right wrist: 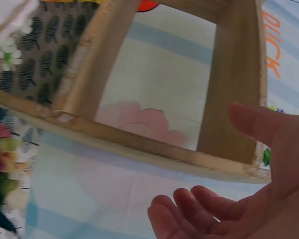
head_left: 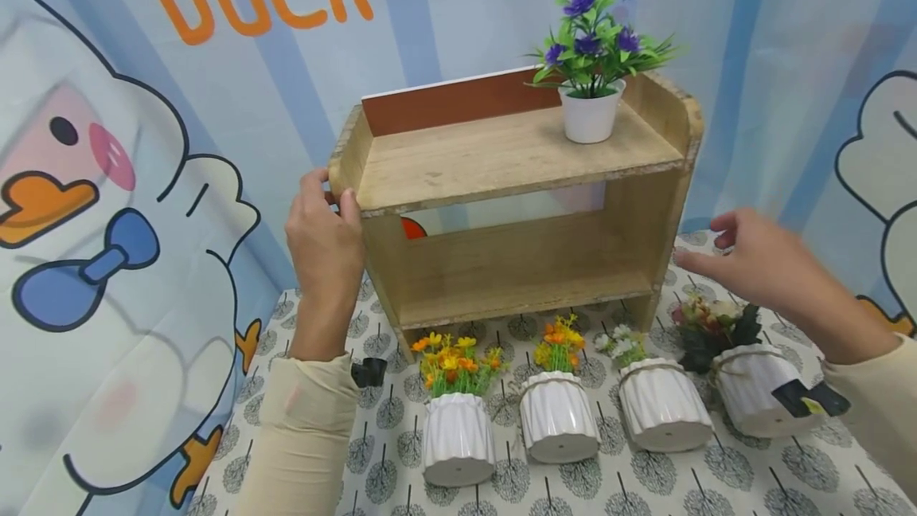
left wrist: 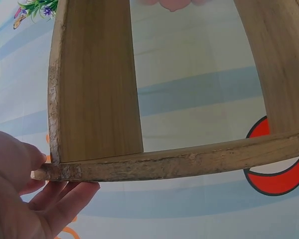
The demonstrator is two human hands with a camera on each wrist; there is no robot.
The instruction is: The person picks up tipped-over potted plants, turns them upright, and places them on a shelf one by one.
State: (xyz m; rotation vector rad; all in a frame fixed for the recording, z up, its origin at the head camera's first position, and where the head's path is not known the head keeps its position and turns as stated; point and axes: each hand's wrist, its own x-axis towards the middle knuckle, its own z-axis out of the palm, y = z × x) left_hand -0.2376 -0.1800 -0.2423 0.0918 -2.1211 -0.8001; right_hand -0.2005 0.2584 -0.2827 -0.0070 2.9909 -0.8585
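Note:
A two-tier wooden shelf (head_left: 516, 261) stands on the cloth, with a brown back strip along its top. My left hand (head_left: 324, 241) grips its upper left corner; in the left wrist view the thumb and fingers (left wrist: 72, 201) lie on either side of the side board. Off the shelf's right side my right hand (head_left: 759, 257) hovers with fingers apart, touching nothing. The right wrist view shows the gap between that hand (right wrist: 239, 194) and the side board. On the top tier, toward the right, sits a white pot (head_left: 591, 114) of purple flowers (head_left: 587, 44).
In front of the shelf lie several tilted white fluted pots: one with orange-yellow flowers (head_left: 458, 440), another similar pot (head_left: 559, 416), one with white flowers (head_left: 665, 404) and one with mixed flowers (head_left: 759, 388). A tree-patterned cloth (head_left: 387, 452) covers the table. Behind hangs a duck-print curtain (head_left: 458, 14).

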